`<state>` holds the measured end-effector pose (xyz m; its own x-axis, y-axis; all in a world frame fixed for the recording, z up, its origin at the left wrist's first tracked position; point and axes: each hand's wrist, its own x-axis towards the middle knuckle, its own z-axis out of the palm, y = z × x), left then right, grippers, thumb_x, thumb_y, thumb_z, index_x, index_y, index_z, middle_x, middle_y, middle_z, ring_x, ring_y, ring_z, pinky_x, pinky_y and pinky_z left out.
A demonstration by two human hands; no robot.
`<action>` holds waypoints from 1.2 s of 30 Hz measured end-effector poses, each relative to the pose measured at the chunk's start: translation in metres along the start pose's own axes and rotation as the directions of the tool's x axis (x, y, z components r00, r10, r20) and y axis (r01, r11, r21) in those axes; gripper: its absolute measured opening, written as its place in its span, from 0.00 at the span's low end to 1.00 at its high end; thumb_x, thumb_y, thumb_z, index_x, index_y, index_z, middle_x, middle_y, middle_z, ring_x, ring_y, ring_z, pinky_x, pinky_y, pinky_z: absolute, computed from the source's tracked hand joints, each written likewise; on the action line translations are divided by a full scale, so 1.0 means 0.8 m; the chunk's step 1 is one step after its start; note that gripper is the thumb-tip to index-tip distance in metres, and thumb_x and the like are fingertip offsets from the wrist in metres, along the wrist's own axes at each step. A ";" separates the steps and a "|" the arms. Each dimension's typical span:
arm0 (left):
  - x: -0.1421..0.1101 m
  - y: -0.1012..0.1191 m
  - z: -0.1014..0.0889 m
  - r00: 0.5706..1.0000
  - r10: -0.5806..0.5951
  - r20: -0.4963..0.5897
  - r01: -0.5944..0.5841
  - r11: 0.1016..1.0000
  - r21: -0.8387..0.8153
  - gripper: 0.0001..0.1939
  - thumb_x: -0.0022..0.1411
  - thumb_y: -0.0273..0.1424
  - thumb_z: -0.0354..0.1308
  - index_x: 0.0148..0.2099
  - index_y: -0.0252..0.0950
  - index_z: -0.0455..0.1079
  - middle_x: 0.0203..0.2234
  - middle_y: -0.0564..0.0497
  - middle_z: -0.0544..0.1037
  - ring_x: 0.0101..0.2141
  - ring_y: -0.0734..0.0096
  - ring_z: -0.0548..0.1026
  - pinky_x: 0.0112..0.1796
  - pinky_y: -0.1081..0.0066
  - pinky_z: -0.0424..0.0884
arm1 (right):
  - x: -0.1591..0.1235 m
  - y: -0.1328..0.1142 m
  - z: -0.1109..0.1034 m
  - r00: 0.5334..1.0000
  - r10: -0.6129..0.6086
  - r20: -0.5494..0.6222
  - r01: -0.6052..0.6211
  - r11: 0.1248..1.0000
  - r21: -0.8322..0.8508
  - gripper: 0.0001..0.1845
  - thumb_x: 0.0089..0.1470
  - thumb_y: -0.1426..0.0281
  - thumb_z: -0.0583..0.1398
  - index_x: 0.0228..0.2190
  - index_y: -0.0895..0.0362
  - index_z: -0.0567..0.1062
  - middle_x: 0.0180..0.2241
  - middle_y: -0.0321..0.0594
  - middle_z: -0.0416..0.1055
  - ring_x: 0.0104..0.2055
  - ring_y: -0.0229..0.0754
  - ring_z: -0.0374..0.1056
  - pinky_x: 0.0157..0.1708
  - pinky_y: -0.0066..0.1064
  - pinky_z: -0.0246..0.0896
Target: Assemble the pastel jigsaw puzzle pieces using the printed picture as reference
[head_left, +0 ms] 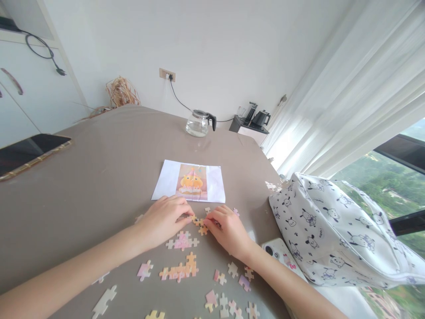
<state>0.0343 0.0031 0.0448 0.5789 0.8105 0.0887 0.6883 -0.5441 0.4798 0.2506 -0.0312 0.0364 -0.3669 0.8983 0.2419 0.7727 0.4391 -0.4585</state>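
Observation:
Both my hands meet over a small cluster of orange jigsaw puzzle pieces [201,224] on the table. My left hand [171,217] pinches the cluster's left side between thumb and fingers. From the right, my right hand [226,228] closes its fingertips on the cluster's other edge; its curled fingers partly hide what they grip. Just below lies a joined pink section [182,241], and nearer to me a joined orange section [181,268]. Beyond my hands rests a creased white sheet with a printed picture [191,182] of an orange cartoon figure.
Loose puzzle pieces [233,269] lie scattered in front of me. A white cartoon-print bag [318,230] and a phone [282,254] sit at the right. A glass pot [198,124] stands at the far edge, and a dark tray-like object [29,153] lies at the left.

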 end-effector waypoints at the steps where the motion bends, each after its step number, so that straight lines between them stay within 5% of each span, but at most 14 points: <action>1: 0.001 0.001 -0.001 1.000 -0.017 0.024 0.016 1.000 0.006 0.06 0.67 0.31 0.57 0.42 0.37 0.75 0.36 0.51 0.75 0.41 0.63 0.73 0.44 0.59 0.67 | 0.000 0.000 0.001 1.000 0.002 -0.003 -0.002 1.000 -0.005 0.10 0.58 0.77 0.62 0.27 0.54 0.75 0.29 0.36 0.74 0.36 0.43 0.69 0.37 0.33 0.65; 9: 0.003 0.008 -0.007 0.992 -0.078 0.100 0.075 0.997 0.033 0.06 0.68 0.31 0.57 0.42 0.36 0.73 0.39 0.51 0.75 0.43 0.63 0.72 0.47 0.57 0.67 | 0.001 -0.004 0.006 0.999 0.019 -0.047 -0.020 0.999 -0.025 0.08 0.54 0.78 0.65 0.27 0.55 0.75 0.30 0.36 0.73 0.36 0.42 0.69 0.35 0.32 0.65; 36: 0.005 0.005 -0.014 0.989 -0.091 0.113 0.086 0.995 0.053 0.05 0.67 0.30 0.57 0.41 0.35 0.73 0.39 0.50 0.75 0.45 0.61 0.72 0.48 0.56 0.67 | 0.003 -0.006 0.005 0.998 0.027 -0.064 -0.024 0.999 0.049 0.08 0.51 0.79 0.66 0.28 0.54 0.76 0.28 0.34 0.71 0.33 0.40 0.68 0.32 0.30 0.65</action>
<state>0.0344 0.0063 0.0569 0.5593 0.8271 -0.0549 0.7576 -0.4832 0.4389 0.2442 -0.0307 0.0359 -0.3120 0.9069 0.2831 0.7552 0.4175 -0.5053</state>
